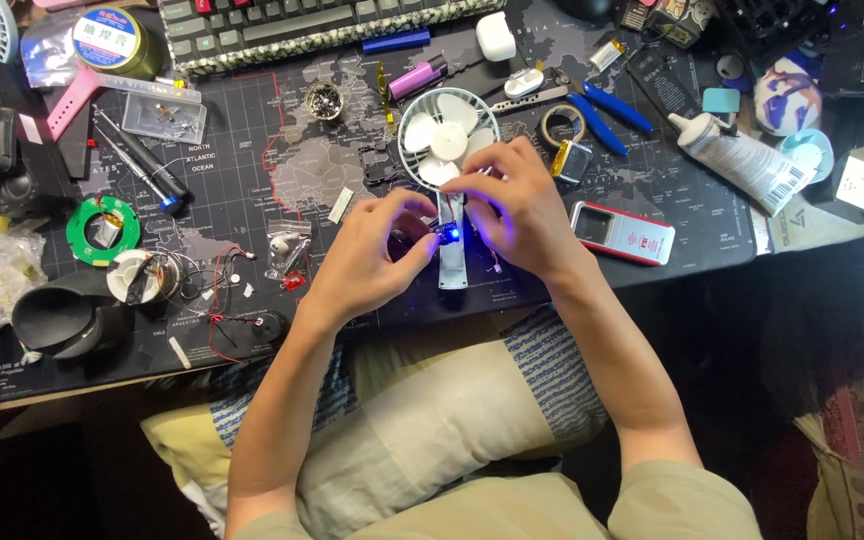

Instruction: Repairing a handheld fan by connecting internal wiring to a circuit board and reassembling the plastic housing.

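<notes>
Both hands, left and right, pinch white fan; small dish holds screws.

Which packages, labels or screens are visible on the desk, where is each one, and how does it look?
Round tin: top left, blue and white label on its lid.
White tube: right side, lying down, printed label.
Red and white device: beside the right hand, small dark screen.
Clear plastic bag: left of the left hand.

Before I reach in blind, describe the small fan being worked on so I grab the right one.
On the dark map-printed desk mat, look just below the keyboard. The white handheld fan lies between both hands, a blue light glowing on its handle; the other fan sits in the far corner.
</notes>
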